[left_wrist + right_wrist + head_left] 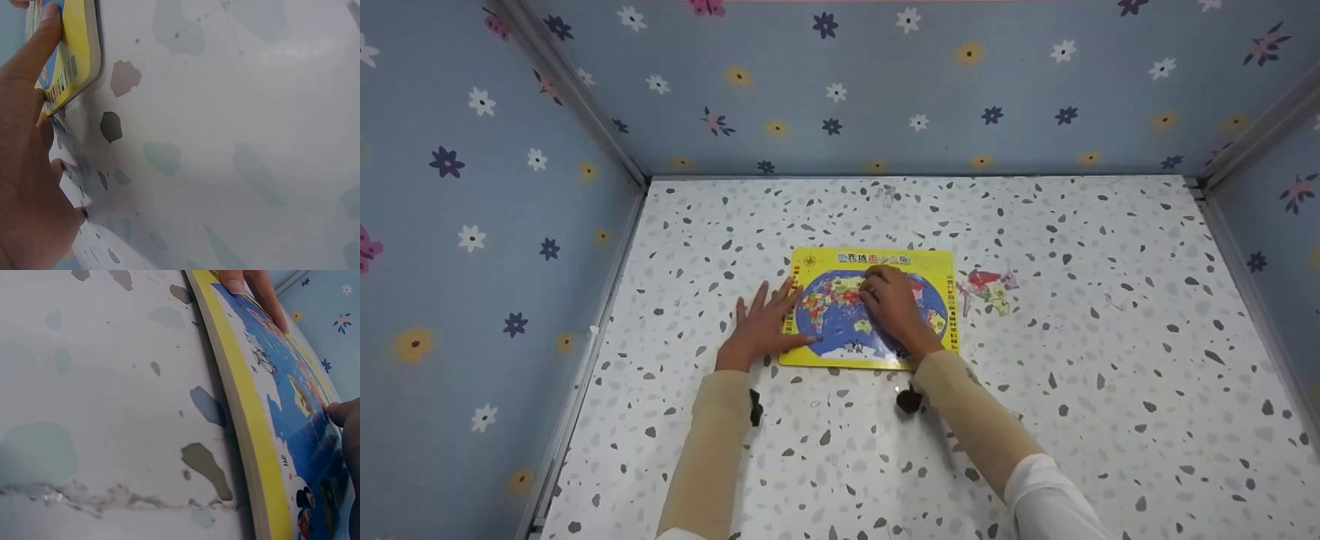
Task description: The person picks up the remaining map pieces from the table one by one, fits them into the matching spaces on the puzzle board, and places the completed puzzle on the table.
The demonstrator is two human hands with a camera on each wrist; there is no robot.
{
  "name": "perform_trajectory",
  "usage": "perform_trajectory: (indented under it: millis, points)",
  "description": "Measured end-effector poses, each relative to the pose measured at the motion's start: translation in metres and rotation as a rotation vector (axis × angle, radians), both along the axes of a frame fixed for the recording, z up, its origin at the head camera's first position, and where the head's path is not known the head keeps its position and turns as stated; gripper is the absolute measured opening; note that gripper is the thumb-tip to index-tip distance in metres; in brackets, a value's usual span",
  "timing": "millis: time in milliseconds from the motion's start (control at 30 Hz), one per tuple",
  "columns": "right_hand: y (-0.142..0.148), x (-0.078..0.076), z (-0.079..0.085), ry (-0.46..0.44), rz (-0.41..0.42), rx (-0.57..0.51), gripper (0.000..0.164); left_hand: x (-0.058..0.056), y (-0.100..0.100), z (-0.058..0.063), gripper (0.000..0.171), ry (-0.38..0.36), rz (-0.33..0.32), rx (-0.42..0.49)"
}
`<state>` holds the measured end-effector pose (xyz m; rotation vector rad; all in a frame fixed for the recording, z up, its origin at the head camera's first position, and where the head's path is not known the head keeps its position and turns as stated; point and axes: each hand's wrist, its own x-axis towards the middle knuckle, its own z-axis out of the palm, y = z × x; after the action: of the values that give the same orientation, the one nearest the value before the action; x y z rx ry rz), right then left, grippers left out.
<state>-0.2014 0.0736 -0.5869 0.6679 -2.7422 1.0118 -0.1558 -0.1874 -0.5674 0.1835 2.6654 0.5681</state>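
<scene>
A yellow-framed world map board [870, 360], apparently a puzzle, lies flat on the speckled table. My left hand [765, 326] spreads its fingers over the board's left edge; in the left wrist view the left thumb [42, 36] rests on the board. Over the map's upper right part, my right hand [896, 304] touches the surface with bent fingers. The right thumb [337, 413] meets the map in the right wrist view; whether a piece sits under those fingertips is hidden. Right of the board lie several loose coloured pieces, among them a red piece [982, 279] and a yellow piece [998, 301].
The white speckled table [1110, 420] is bounded by blue flowered panels at the back [870, 97], left [472, 285] and right [1282, 217]. A small clear scrap [888, 196] lies near the table's back edge. A dark device [909, 400] sits by the right wrist.
</scene>
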Motion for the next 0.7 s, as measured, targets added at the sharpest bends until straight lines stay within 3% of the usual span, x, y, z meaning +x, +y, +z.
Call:
perform_trajectory:
  millis: [400,700]
  points:
    - [-0.0059,-0.0026,-0.0003,0.01,0.005,0.012,0.013,-0.0003,0.0017,0.0025,0.103,0.008,0.001,0.016]
    - [-0.0089,-0.0009,-0.0019,0.078,0.016,0.004,0.012,0.0005,0.0003,0.0016,0.103,0.019,-0.005,0.016]
